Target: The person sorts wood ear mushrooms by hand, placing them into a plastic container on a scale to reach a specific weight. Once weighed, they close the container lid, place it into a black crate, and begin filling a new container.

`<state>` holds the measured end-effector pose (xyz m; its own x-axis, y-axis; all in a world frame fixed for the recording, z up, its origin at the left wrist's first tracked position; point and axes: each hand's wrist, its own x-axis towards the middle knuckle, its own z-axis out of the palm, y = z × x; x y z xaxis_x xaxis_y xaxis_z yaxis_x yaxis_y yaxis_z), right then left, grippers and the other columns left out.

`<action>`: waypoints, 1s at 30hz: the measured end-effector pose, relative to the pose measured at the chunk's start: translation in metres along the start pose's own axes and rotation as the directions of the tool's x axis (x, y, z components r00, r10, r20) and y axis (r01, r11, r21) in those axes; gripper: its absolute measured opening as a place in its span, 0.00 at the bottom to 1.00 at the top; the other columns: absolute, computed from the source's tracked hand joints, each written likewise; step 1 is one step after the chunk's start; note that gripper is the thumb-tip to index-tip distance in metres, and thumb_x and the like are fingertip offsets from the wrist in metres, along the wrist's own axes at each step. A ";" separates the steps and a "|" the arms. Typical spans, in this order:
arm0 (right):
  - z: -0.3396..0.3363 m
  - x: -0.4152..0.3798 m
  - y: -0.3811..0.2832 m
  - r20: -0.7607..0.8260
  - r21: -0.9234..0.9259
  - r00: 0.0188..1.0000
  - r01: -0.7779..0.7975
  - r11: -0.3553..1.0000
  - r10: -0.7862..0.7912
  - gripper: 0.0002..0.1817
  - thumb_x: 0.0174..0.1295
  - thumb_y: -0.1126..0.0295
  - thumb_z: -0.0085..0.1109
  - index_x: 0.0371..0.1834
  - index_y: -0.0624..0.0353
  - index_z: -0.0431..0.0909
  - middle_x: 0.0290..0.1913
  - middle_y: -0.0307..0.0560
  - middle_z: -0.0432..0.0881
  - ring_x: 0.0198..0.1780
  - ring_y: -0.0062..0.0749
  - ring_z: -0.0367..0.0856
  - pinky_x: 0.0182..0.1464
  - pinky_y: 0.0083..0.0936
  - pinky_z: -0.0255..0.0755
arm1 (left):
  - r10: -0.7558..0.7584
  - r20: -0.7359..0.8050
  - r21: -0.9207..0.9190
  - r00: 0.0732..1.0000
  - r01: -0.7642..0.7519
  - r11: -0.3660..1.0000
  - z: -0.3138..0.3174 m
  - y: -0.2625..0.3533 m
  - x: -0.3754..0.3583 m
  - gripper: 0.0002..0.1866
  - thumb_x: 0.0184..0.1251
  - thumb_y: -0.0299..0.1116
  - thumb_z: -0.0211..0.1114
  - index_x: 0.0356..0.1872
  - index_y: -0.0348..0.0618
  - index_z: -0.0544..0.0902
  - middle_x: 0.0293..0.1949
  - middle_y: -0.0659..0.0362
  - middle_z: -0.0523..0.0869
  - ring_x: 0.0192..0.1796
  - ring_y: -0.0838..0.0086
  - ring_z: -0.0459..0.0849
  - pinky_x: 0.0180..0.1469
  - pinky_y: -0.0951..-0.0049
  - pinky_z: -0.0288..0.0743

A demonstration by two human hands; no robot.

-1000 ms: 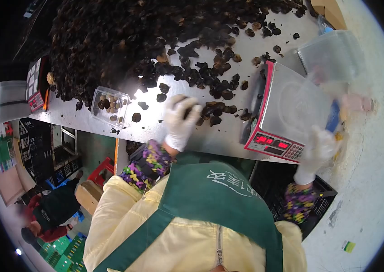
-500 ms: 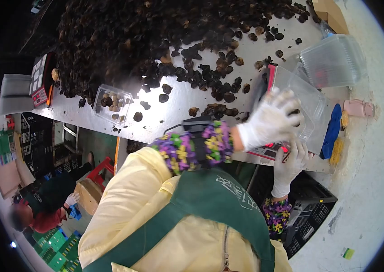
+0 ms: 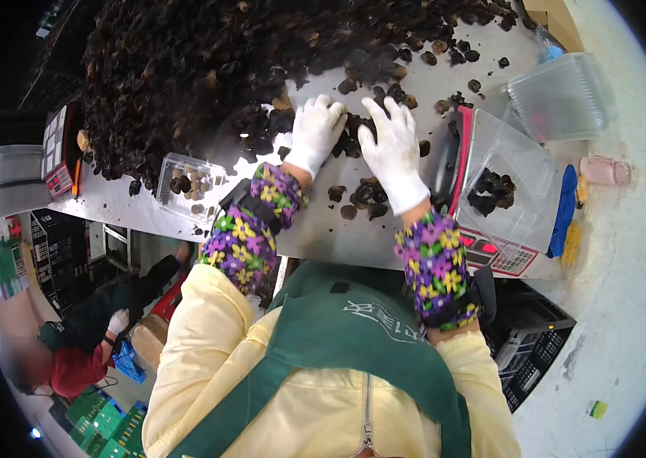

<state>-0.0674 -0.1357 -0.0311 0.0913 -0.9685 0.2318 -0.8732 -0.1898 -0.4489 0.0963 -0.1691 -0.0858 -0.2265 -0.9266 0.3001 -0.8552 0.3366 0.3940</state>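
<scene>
My left hand [image 3: 318,131], in a white glove, lies at the near edge of a large heap of dark brown-black mushroom-like pieces [image 3: 185,69]. Its fingers are stretched out. Beside it, my right hand [image 3: 393,149], gloved too, has its fingers spread over the metal table. Between the hands sit a few dark pieces [image 3: 349,139], touching or close to the fingertips. A small cluster of loose pieces [image 3: 369,195] lies nearer to me. On the red-edged scale [image 3: 510,259] to the right rests a clear plastic box [image 3: 525,164] with dark pieces [image 3: 492,192] inside.
Stacked clear boxes [image 3: 559,95] stand at the far right, near a pink case [image 3: 605,170] and a blue cloth [image 3: 564,206]. At left are a clear box of round brown pieces [image 3: 189,187] and another scale [image 3: 58,149]. Below left, another person [image 3: 82,343] works among crates.
Both hands have left the scale on the right and moved left to the edge of the heap. The box's dark contents and the scale's keypad are now uncovered.
</scene>
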 end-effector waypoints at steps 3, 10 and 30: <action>0.015 -0.004 0.001 0.076 -0.135 0.997 -0.004 0.991 0.015 0.24 0.61 0.59 0.65 0.63 0.41 0.78 0.66 0.54 0.75 0.69 0.60 0.68 0.71 0.47 0.64 | -0.022 -0.143 0.047 0.989 0.029 0.998 -0.025 0.010 -0.048 0.08 0.63 0.32 0.67 0.43 0.54 0.85 0.44 0.61 0.83 0.49 0.62 0.81 0.50 0.63 0.73; 0.006 -0.092 0.034 -0.051 -0.030 0.998 0.026 0.999 -0.028 0.17 0.58 0.67 0.66 0.52 0.46 0.83 0.59 0.44 0.76 0.65 0.47 0.72 0.66 0.44 0.66 | -0.080 -0.109 0.054 0.991 0.086 0.995 -0.059 0.001 -0.103 0.28 0.58 0.44 0.72 0.63 0.60 0.80 0.64 0.52 0.74 0.67 0.55 0.70 0.69 0.51 0.60; -0.014 -0.136 0.036 -0.020 0.064 0.997 0.078 0.995 -0.077 0.32 0.50 0.61 0.74 0.62 0.43 0.78 0.64 0.48 0.72 0.66 0.52 0.68 0.65 0.48 0.66 | -0.097 -0.073 0.068 0.993 0.102 0.992 -0.065 -0.012 -0.136 0.24 0.55 0.40 0.73 0.56 0.53 0.83 0.62 0.51 0.76 0.67 0.53 0.71 0.67 0.50 0.63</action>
<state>-0.1182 -0.0084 -0.0668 0.1484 -0.9475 0.2831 -0.8311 -0.2747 -0.4836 0.1679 -0.0358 -0.0749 -0.1079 -0.9402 0.3230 -0.9036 0.2282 0.3626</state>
